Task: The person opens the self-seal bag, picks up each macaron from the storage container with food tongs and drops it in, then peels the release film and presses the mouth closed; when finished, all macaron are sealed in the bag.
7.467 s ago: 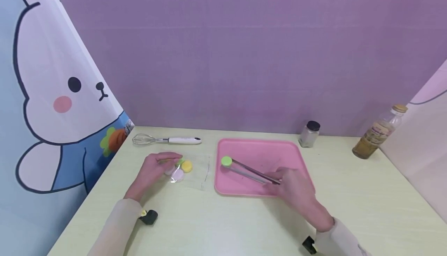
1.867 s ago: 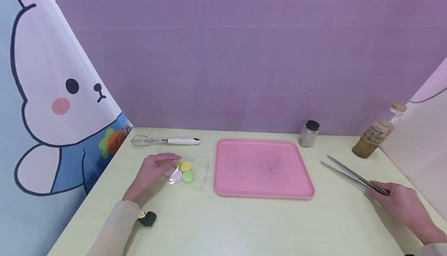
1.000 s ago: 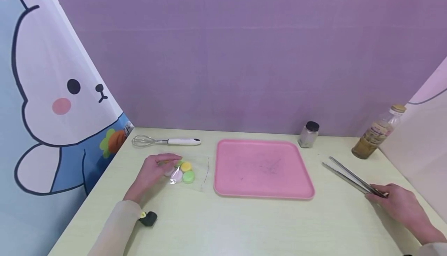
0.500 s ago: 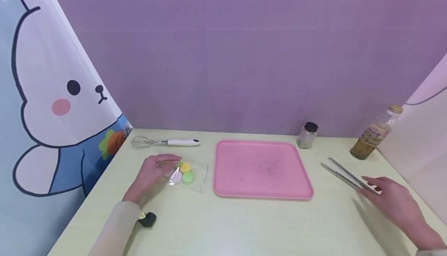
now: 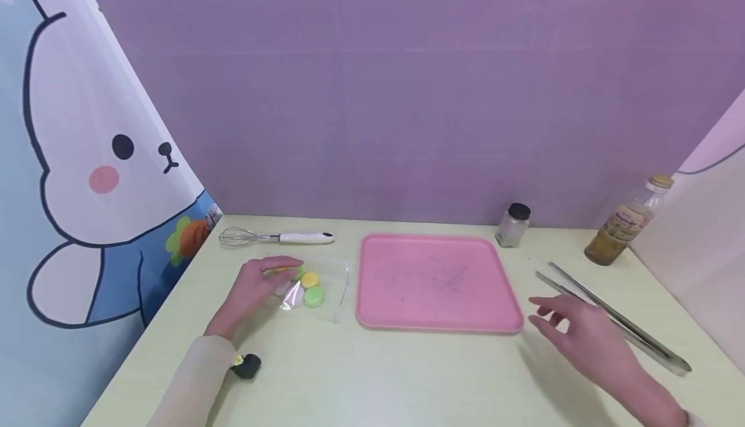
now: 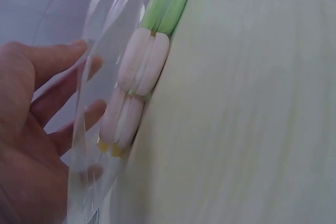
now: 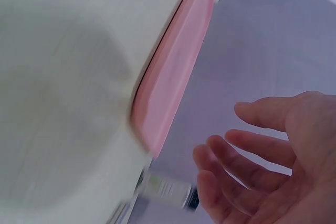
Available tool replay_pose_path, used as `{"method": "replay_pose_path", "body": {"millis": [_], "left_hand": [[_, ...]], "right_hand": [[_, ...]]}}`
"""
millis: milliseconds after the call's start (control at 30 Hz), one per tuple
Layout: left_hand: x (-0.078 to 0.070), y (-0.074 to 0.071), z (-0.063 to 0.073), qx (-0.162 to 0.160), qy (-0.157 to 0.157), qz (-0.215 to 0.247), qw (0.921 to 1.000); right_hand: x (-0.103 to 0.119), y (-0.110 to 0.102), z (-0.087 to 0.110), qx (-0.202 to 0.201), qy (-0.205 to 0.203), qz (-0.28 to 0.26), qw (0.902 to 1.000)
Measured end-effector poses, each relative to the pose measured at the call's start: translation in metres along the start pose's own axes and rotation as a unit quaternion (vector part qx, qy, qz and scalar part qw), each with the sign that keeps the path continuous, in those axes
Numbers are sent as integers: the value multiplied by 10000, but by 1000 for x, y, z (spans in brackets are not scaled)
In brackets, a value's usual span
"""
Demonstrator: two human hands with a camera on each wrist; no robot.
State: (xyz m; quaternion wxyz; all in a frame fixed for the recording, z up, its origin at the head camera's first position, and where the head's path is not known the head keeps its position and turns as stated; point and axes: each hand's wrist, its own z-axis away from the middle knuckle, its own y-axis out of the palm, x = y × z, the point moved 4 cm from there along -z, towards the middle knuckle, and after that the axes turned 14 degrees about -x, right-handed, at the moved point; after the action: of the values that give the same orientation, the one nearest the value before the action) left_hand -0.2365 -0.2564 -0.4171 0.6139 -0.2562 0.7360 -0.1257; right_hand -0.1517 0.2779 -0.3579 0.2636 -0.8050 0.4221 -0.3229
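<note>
Head view, lower right of the frame: the right hand (image 5: pixel 588 343) hangs over the worktop (image 5: pixel 431 375), fingers loosely bent and thumb apart from them, holding nothing. Just beside it lie steel tongs (image 5: pixel 637 330), likely smooth and springy, best gripped near the joined end toward the lower right.

Left of centre, the left hand (image 5: pixel 253 294) is at the left part of a clear bag (image 5: pixel 330 288) of macaron-shaped pieces (image 5: pixel 293 295) in green, yellow and pale lilac. Its thumb and fingers stand spread, fingers behind the film; how firmly they touch it I cannot tell. Expect the bag to be light, limp and slippery: pinch the bare film at its right edge. The pieces, if real, would crumble, so hold them lightly by their rims.

Beyond, right of centre, sits the stiff-looking pink tray (image 5: pixel 431 278); farther back are a whisk (image 5: pixel 305 237), a black-lidded jar (image 5: pixel 513 228) and a bottle (image 5: pixel 625 225).
</note>
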Motion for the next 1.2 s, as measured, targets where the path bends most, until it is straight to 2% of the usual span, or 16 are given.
{"method": "replay_pose_path", "body": {"millis": [167,300,433,633,800,900,1067,1200], "left_hand": [[-5,-5,0,58,41,-167,9998],[-8,-5,-2,113,207,-322,9992],[-11,-3,-9,181,541,-440,9974],[-18,1,-23,354,973,-766,9917],[-22,10,-36,588,1119,-986,9871],[-23,17,-43,739,1141,-1018,9855],[-21,27,-52,950,1264,-946,9829],[-21,33,-55,1099,1258,-820,9825]], "right_hand": [[34,15,-2,207,-17,-476,9987],[60,30,-1,709,207,-1121,9909],[86,51,2,1373,460,-1774,9734],[126,88,7,1785,373,-2705,9453],[160,115,7,2092,732,-3118,9239],[179,131,7,2228,1153,-3433,9051],[205,154,7,2381,2051,-3967,8625],[220,170,7,2312,2810,-4264,8281]]}}
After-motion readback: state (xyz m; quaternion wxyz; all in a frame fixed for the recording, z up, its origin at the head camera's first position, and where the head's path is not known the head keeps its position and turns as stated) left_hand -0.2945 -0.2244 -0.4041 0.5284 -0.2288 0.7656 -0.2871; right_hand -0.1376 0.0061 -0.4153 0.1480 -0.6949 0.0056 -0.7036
